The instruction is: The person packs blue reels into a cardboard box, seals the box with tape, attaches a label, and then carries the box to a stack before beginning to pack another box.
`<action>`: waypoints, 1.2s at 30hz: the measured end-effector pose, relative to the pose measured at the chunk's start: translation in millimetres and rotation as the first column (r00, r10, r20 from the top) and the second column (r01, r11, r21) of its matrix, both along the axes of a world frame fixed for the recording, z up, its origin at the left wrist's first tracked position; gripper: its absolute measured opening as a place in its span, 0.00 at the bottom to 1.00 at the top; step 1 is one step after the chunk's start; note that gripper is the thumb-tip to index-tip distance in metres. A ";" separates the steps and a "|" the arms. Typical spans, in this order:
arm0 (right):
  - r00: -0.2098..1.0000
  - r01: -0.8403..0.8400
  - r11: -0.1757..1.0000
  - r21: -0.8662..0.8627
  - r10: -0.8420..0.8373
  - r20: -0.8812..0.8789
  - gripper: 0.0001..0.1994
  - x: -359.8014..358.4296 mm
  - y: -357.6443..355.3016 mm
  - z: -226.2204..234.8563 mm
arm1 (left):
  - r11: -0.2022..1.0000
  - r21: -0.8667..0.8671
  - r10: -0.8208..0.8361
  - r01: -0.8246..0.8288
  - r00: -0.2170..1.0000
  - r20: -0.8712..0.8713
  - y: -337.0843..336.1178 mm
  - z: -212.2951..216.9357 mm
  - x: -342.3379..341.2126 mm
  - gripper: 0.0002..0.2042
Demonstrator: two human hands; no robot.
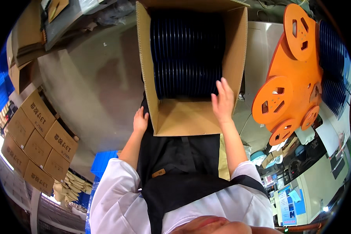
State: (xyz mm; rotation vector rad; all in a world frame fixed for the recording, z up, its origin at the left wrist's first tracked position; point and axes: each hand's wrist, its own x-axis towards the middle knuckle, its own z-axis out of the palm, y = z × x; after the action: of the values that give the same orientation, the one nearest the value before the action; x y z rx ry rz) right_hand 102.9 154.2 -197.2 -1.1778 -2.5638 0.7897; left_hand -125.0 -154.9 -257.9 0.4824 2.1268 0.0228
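In front of me, an open cardboard box faces upward. Inside, dark blue thin-edged discs, like reels, stand on edge in two closely packed rows. My right hand reaches over the near right part of the box, fingers stretched and slightly apart. Its fingertips are close to the right end of the nearer row; whether they touch the discs I cannot tell. Beside the box's left wall, on the outside, my left hand is loosely open with the fingers pointing away from me. Nothing shows in either palm.
To the right stands an orange frame with round slotted plates, with more dark blue discs behind it. Closed cardboard cartons are stacked on the left. A blue crate sits near my left elbow, and a grey table at the far left.
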 end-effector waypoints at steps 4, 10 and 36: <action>0.952 0.305 0.869 -0.390 -0.263 0.160 0.28 -25.0 14.7 -64.3 | 0.907 -0.167 -0.386 0.388 0.921 0.044 -18.9 -11.0 23.6 0.23; 0.913 0.336 0.910 -0.241 -0.252 0.321 0.21 -57.2 70.6 -128.5 | 0.852 -0.251 -0.465 0.459 0.885 0.041 -1.7 -6.3 21.9 0.20; 0.918 0.361 0.932 -0.031 -0.350 0.187 0.32 -45.0 73.4 -175.5 | 0.911 -0.266 -0.310 0.314 0.949 0.061 0.5 -0.3 32.1 0.16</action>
State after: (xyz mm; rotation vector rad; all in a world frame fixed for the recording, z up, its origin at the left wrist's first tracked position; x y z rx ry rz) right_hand 57.8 227.7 -372.7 -1.7442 -2.3586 0.7119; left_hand -92.9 -154.4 -258.2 0.6472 1.9729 -0.4420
